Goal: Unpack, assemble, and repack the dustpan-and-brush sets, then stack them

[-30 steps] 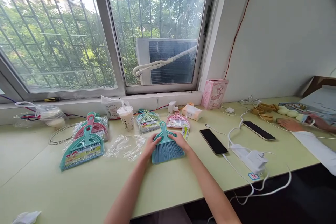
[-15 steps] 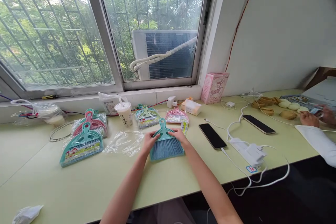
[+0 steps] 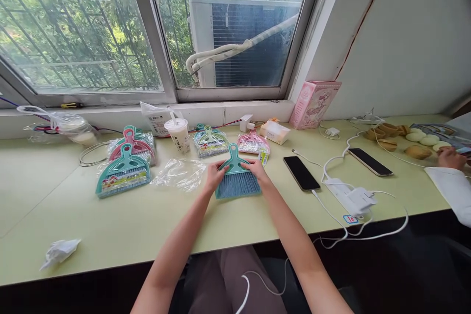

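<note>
A small teal dustpan with a blue brush [image 3: 237, 180] lies flat on the pale green table [image 3: 110, 225] in front of me. My left hand [image 3: 215, 175] grips its left shoulder with fingers curled. My right hand [image 3: 255, 170] holds its right shoulder the same way. An empty clear plastic wrapper [image 3: 179, 175] lies just left of my left hand.
Packaged dustpan sets lie at left [image 3: 124, 176] and behind [image 3: 209, 142], with a pink one [image 3: 252, 143]. A drink cup [image 3: 178, 135], two phones [image 3: 301, 173], a power strip with cables [image 3: 349, 198], a pink box [image 3: 314, 103] and crumpled paper [image 3: 59, 251] are on the table. Another person's hand [image 3: 451, 158] is at far right.
My view has tilted downwards, so my lap now shows. Both hands have slid up the brush to its shoulders, and the dustpan now shows beneath it. The other person's hand drew back to the right.
</note>
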`<action>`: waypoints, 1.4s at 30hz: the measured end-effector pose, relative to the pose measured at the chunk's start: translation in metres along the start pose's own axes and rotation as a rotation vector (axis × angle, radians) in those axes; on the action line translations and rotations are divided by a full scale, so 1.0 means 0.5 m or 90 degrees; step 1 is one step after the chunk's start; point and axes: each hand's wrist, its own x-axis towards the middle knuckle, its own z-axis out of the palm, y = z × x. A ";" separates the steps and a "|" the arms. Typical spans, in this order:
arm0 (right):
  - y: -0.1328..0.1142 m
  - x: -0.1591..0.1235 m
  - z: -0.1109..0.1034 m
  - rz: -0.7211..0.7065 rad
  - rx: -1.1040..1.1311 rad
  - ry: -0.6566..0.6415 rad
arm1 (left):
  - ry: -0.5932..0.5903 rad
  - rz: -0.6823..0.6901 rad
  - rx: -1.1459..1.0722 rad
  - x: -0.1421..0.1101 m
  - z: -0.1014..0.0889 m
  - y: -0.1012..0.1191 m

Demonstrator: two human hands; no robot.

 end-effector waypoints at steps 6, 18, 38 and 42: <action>-0.010 -0.016 -0.002 -0.027 -0.017 -0.026 | 0.004 0.010 -0.009 -0.002 0.000 0.007; -0.063 -0.043 -0.013 -0.131 -0.150 -0.073 | 0.011 0.049 0.010 -0.012 0.018 0.035; -0.045 -0.036 -0.012 -0.102 -0.166 -0.006 | 0.004 0.049 0.011 -0.018 0.028 0.034; -0.046 -0.037 -0.013 -0.111 -0.168 -0.009 | -0.001 0.065 0.025 -0.016 0.028 0.033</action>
